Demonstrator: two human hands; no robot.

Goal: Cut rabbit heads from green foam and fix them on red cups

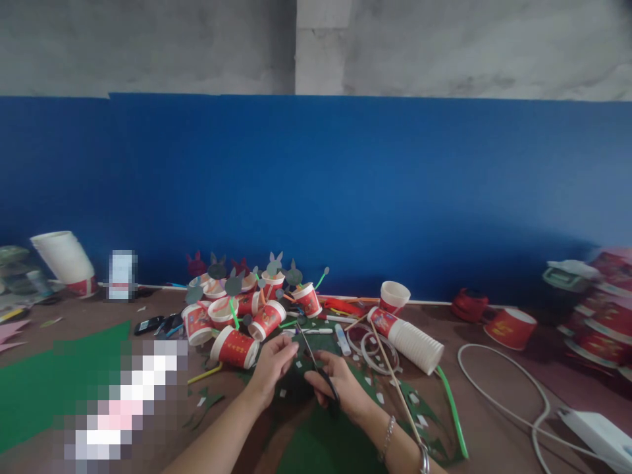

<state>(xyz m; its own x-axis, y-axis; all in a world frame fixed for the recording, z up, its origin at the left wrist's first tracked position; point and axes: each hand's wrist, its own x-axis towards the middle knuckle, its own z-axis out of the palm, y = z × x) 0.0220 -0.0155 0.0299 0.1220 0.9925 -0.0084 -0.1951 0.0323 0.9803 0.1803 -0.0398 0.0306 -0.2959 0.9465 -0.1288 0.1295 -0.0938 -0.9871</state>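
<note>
In the head view my right hand [345, 388] grips scissors [310, 347] by their dark handles, blades pointing up and away from me. Beside the blades, my left hand [271, 368] has thumb and fingers pinched together; anything between them is too small to make out. Dark green paper [320, 441] lies beneath both hands, with white scraps [283, 393] on it. Just beyond my left hand a red paper cup [234, 347] rests on its side. Behind it are several more cups, with animal-head cutouts [234, 283] and green pipe cleaners [233, 313].
Right of my hands lie a glue stick [342, 340], a roll of clear tape [379, 352], a thin wooden stick [395, 382] and a stack of cups [415, 343]. A white cable [536, 388] curls at right. Green sheet [44, 382] spreads at left. A blue wall [345, 197] stands behind.
</note>
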